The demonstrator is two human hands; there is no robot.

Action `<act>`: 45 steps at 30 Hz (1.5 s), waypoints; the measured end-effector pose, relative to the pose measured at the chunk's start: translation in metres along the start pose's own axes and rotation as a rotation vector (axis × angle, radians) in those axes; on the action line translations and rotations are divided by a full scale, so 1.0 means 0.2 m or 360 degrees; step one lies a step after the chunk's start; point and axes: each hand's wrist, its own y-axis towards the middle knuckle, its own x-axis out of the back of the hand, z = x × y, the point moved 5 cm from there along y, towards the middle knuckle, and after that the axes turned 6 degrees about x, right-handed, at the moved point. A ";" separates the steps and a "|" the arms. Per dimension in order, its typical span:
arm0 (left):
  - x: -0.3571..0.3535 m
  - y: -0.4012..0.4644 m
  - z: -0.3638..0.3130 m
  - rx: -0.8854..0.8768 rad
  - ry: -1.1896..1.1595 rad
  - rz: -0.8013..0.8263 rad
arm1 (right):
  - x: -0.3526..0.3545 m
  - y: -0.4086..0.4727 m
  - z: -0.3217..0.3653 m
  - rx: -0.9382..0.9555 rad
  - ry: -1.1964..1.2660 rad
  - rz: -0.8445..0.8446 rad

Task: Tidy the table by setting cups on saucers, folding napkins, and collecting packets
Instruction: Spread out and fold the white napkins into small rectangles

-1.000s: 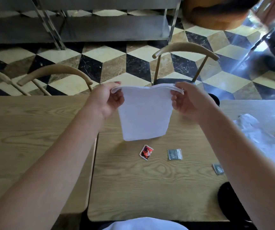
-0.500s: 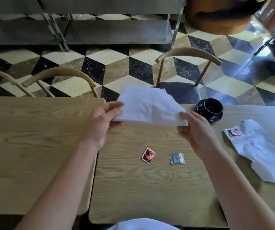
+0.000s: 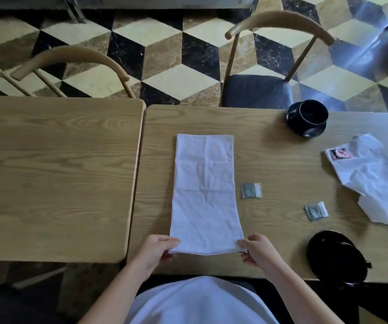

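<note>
- Pinching the near corners of a long white napkin (image 3: 205, 195), the left hand (image 3: 156, 252) and right hand (image 3: 257, 251) each hold one corner between thumb and fingers, near the front edge of the worktop (image 3: 270, 160).
- The napkin lies flat, stretched lengthwise away from the person.
- Just right of it lies a grey packet (image 3: 251, 190); a second grey packet (image 3: 316, 211) sits further right.
- A black cup (image 3: 312, 112) stands on a black saucer (image 3: 305, 129) at the far edge.
- A crumpled napkin (image 3: 373, 178) lies at the right, a pink packet (image 3: 339, 153) on it.
- Another black cup (image 3: 336, 256) sits near right.
</note>
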 end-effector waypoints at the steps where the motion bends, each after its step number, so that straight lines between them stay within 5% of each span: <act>1: 0.00 -0.01 -0.03 -0.0018 -0.0082 0.0029 | 0.01 0.00 0.02 0.0023 0.0008 -0.0010; 4: -0.03 -0.03 -0.21 -0.0207 -0.0302 0.0130 | 0.07 0.07 0.12 0.0149 0.0083 -0.0092; 8: -0.06 -0.09 -0.56 -0.0600 -0.0283 0.0294 | 0.11 0.19 0.39 0.0283 0.0469 0.0145; 13: -0.01 0.04 -0.93 -0.0792 0.0238 -0.0052 | 0.14 0.33 0.74 0.0416 0.0653 0.0519; 17: 0.03 0.21 -1.18 -0.0880 0.0404 -0.0423 | 0.17 0.53 0.93 0.0495 0.0215 0.0080; 22: -0.04 0.45 -1.38 -0.0749 0.0226 -0.0351 | 0.16 0.83 1.05 0.0529 -0.0297 -0.0339; 30: -0.10 0.69 -1.43 -0.0620 0.0280 -0.0801 | 0.14 1.11 1.09 0.0424 -0.0329 -0.0420; 45: -0.09 0.72 -1.52 -0.0702 0.0531 -0.0803 | 0.09 1.15 1.21 0.0707 -0.0731 -0.0378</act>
